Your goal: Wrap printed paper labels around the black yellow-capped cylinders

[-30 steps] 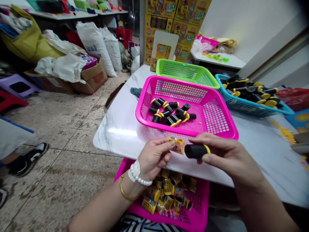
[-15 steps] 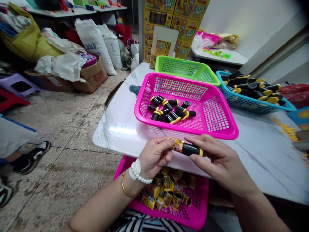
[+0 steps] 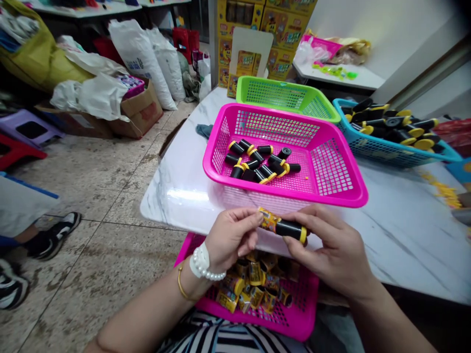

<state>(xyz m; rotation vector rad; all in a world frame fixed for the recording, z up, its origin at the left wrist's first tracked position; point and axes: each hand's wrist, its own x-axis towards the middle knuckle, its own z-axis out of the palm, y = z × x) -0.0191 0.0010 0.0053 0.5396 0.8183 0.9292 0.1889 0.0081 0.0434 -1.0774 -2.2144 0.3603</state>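
Note:
A black cylinder with a yellow cap [image 3: 290, 229] is held level above the table's front edge. Around its left end sits a printed yellow sleeve [image 3: 269, 221], pinched by my left hand [image 3: 235, 233]. My right hand [image 3: 327, 245] grips the capped end between thumb and fingers. Just beyond, a pink basket [image 3: 331, 195] holds several loose black cylinders [image 3: 257, 164] with yellow caps. On my lap, below my hands, a second pink basket [image 3: 300, 328] contains several printed yellow sleeves [image 3: 257, 294], partly hidden by my left hand.
Behind the pink basket stands a green basket [image 3: 290, 88]. A blue basket [image 3: 397, 156] piled with black cylinders is at the right. Yellow pieces [image 3: 441, 189] lie on the marble table [image 3: 176, 196]. At the left, a person's shoe [image 3: 55, 235] shows on the floor.
The cylinder and its sleeve look slightly more tilted, and my right hand's fingers have closed more around the capped end. The whole view has shifted a little.

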